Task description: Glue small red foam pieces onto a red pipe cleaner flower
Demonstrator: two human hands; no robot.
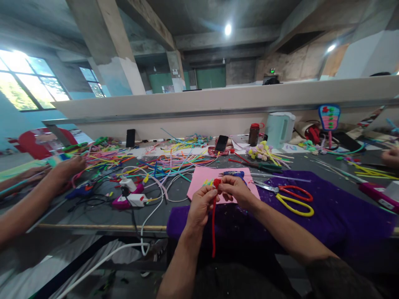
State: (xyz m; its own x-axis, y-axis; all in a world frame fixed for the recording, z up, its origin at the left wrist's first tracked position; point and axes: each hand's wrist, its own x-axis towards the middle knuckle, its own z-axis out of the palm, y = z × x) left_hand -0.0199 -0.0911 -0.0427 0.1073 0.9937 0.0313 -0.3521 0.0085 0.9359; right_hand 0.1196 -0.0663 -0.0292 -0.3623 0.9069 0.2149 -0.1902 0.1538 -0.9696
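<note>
Between my two hands is a red pipe cleaner [213, 232], its top end bunched into a small red coil and its tail hanging below the table edge. My left hand [202, 203] pinches it just under the coil. The fingertips of my right hand [235, 190] are closed at the coil's right side. Beneath my hands lies a pink sheet [195, 180], with a blue glue gun [233, 173] on it and a few yellow-green bits partly hidden by my fingers. Scissors [289, 195] with one red and one yellow handle rest to the right on a purple cloth [336, 207].
Many coloured pipe cleaners [174, 162] spread across the table. White cables run from a purple power strip [124, 201] at left. A co-worker's arms [59, 174] reach in at left, another person's hand [391, 157] at far right. A kettle [279, 128] and bottle [254, 135] stand behind.
</note>
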